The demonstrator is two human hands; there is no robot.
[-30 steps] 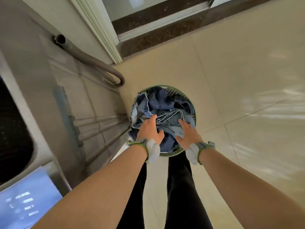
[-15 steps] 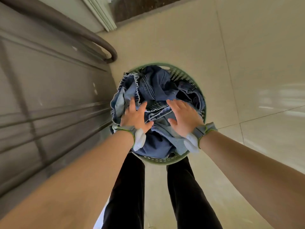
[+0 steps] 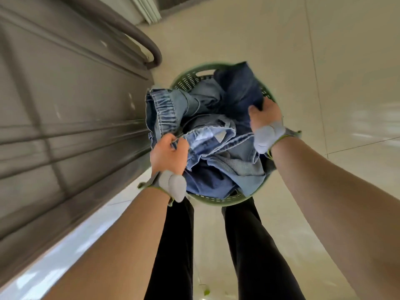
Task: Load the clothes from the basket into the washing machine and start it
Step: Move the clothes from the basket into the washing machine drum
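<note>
Denim is bunched in both hands. The left hand curls its fingers round the frayed edge of a pale blue pair of jeans at the near left of the pile and clenches the cloth. The right hand grasps a fold of a dark navy garment at the far right, with the thumb on top and the fingers tucked out of sight beneath the fabric. Each wrist wears a grey padded band edged in green.

The clothes lie heaped in a round green basket with slotted walls and a handle cut-out in its far rim. They rise above the rim, and a gathered waistband spills over the left side.

The basket stands on a glossy cream tiled floor, just ahead of the person's legs in black trousers. Just beside the basket on the left rises a grey ribbed panel, blurred in the frame. A grey-brown hose curves down near the panel's far end.
</note>
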